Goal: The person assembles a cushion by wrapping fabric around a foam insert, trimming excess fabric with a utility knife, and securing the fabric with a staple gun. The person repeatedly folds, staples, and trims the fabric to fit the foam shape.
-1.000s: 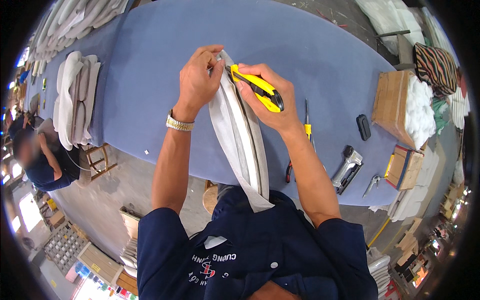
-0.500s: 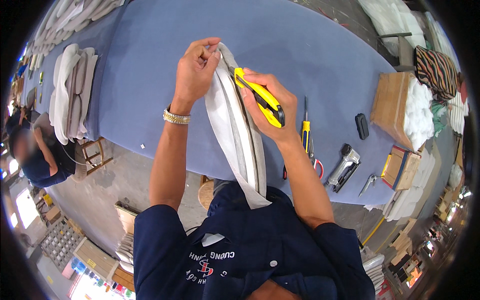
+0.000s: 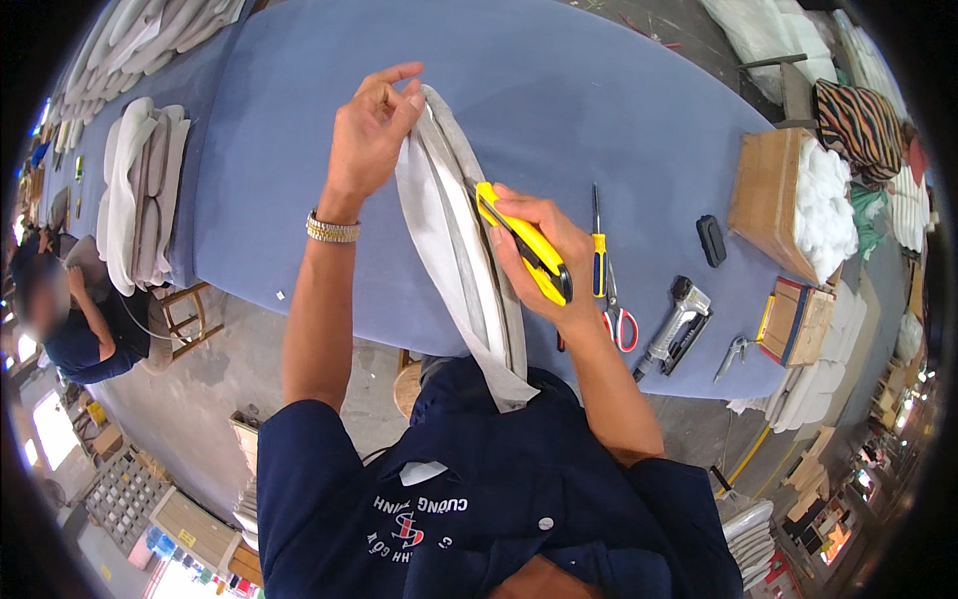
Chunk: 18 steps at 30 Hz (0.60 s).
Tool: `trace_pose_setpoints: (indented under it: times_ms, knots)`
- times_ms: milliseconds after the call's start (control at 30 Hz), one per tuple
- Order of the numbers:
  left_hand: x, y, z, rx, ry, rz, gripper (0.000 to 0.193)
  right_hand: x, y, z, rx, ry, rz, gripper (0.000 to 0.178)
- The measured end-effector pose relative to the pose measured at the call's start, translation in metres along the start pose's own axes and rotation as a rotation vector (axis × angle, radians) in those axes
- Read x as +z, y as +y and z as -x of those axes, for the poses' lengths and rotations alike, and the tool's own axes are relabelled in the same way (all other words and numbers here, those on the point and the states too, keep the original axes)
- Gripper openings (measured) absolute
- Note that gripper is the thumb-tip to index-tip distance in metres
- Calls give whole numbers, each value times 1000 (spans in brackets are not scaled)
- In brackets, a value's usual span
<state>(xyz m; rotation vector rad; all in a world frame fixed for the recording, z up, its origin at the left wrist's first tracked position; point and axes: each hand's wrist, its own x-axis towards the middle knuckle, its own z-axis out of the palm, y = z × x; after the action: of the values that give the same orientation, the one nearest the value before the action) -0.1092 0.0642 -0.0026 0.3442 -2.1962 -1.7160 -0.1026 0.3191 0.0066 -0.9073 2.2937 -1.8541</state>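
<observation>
A long, narrow padded cushion (image 3: 486, 270) in grey fabric, with a loose white flap (image 3: 434, 235) along its left side, stands between my hands and reaches back to my lap. At its far tip my left hand (image 3: 371, 135) is closed, thumb and fingers pinching the fabric; the exact hold is partly hidden. My right hand (image 3: 544, 240) is wrapped around a yellow and black utility knife (image 3: 527, 243). The knife's front end meets the cushion's grey edge near its upper part.
The blue-covered table (image 3: 299, 150) holds a screwdriver (image 3: 599, 265), red-handled scissors (image 3: 626, 331), a staple gun (image 3: 679, 324), a black case (image 3: 711, 241) and a box of white stuffing (image 3: 763, 195). Stacked cushion pieces (image 3: 145, 195) lie at left, near a seated person (image 3: 75, 319).
The knife in my right hand has moved down along the cushion's edge, toward me. My left hand has shifted slightly left, keeping to the cushion's far tip.
</observation>
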Motion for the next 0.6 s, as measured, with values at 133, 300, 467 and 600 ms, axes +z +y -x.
trace_pose_setpoints:
  times_ms: [133, 300, 467, 600]
  knots:
    - [7, 21, -6, 102, -11, -85, 27, -11, -8, 24, 12, -25, 1, 20]
    - [15, 54, -8, 210, -41, -109, 25, -30, -21, 60, 30, -69, 27, 21]
    - [26, 70, 1, 145, 9, -340, 31, -34, -24, 76, -13, -33, -40, 22]
    - [34, 67, 41, 80, 46, -860, 53, -31, -21, 82, -76, -26, -44, 23]
